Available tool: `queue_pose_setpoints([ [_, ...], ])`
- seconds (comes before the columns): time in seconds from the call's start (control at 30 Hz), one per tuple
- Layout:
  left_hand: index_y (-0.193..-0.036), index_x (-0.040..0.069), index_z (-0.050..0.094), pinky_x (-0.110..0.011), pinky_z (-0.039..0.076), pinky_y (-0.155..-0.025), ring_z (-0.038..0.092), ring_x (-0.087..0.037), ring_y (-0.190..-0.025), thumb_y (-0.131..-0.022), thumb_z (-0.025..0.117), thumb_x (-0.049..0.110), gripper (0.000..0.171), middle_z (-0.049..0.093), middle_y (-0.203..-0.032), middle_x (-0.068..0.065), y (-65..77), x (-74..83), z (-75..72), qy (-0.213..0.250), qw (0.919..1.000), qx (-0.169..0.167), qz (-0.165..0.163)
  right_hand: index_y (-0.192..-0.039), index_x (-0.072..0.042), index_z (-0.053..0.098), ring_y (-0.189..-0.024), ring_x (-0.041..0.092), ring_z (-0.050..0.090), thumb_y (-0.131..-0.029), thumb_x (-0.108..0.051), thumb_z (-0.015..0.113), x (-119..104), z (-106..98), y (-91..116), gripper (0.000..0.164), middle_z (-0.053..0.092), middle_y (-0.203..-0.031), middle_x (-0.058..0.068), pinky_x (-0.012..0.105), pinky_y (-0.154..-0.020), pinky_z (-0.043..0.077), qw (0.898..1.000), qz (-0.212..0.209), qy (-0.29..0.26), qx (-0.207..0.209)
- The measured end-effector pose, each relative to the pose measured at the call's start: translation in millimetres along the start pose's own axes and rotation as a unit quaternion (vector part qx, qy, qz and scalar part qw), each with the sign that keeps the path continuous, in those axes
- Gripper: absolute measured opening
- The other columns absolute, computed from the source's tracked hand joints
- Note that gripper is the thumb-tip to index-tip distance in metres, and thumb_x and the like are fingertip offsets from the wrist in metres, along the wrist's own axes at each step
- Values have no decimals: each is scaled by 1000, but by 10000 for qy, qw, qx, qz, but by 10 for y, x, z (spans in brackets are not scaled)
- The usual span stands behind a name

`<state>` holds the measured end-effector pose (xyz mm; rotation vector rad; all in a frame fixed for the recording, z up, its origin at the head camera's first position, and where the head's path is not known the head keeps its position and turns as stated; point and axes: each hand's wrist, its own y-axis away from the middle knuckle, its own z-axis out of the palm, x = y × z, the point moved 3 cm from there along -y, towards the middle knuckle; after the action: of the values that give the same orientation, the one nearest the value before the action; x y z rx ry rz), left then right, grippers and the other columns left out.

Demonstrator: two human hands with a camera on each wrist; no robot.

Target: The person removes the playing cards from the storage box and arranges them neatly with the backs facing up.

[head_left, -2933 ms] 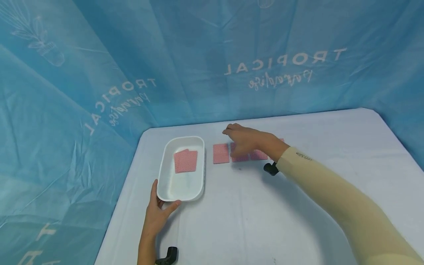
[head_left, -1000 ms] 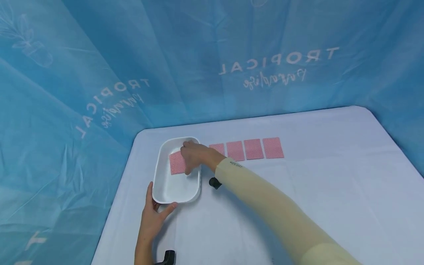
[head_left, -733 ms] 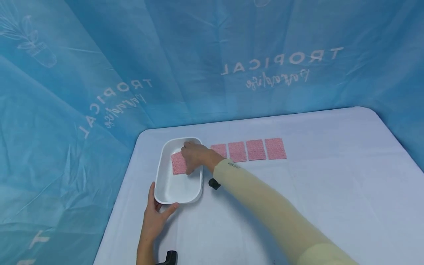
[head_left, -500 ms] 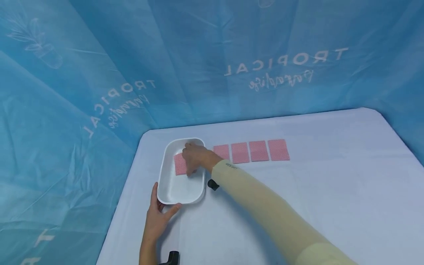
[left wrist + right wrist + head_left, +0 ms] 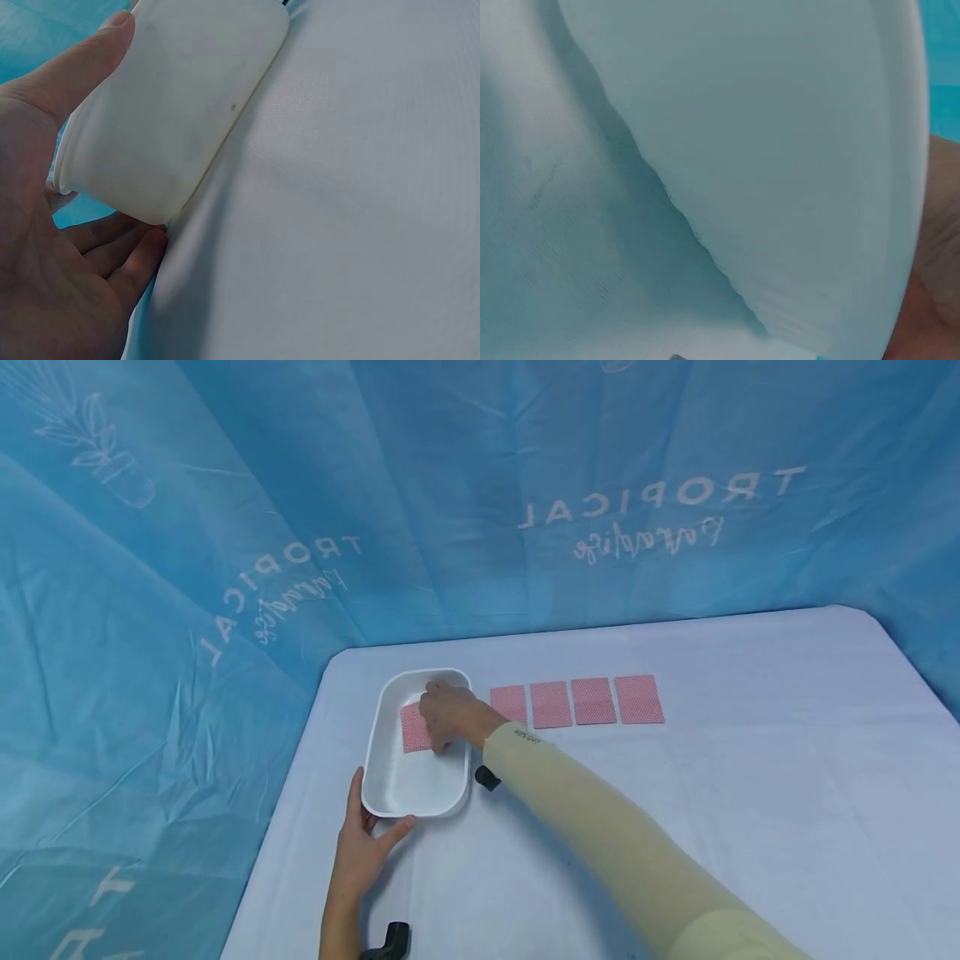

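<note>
A white plastic tub (image 5: 416,789) stands on the left part of the table. My left hand (image 5: 358,856) grips its near left corner; in the left wrist view the thumb lies at the rim and the other fingers are beneath the base. My right hand (image 5: 450,714) reaches inside the tub, low over red-patterned playing cards (image 5: 414,728) lying face down, and covers their right part. Its fingers are bent and the tips are hidden from above, so I cannot tell whether they pinch a card. In the right wrist view the tub's outer wall (image 5: 765,150) hides most of the hand.
Several face-down playing cards (image 5: 592,702) lie in a row right of the tub, the nearest partly behind my right wrist. The white-covered table (image 5: 750,760) extends to the right. Blue printed curtains (image 5: 450,510) hang behind and to the left.
My right hand has moved left from over the card row into the tub and has stayed at the cards there for the last second. My left hand keeps its grip on the tub.
</note>
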<state>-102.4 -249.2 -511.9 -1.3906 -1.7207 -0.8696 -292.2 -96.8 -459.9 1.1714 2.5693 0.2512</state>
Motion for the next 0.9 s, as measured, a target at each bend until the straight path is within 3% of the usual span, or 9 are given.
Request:
queue_pose_setpoints([
  [0.4, -155, 32, 8, -39, 38, -106, 37, -27, -135, -73, 84, 41, 112, 30, -152, -6, 10, 9, -16, -36, 10000, 34, 34, -93, -16, 58, -97, 16, 38, -72, -34, 82, 0, -52, 39, 37, 42, -103, -1, 26, -73, 44, 9986, -94, -508, 142],
  [0.9, -155, 24, 11, -39, 39, -104, 36, -27, -136, -73, 85, 35, 111, 31, -152, -5, 10, 45, 1, 33, 10000, 54, 55, -96, -15, 57, -106, 17, 34, -72, -30, 80, 47, -132, 100, 37, 38, -110, 1, 25, -72, 47, 9988, -271, -405, 92],
])
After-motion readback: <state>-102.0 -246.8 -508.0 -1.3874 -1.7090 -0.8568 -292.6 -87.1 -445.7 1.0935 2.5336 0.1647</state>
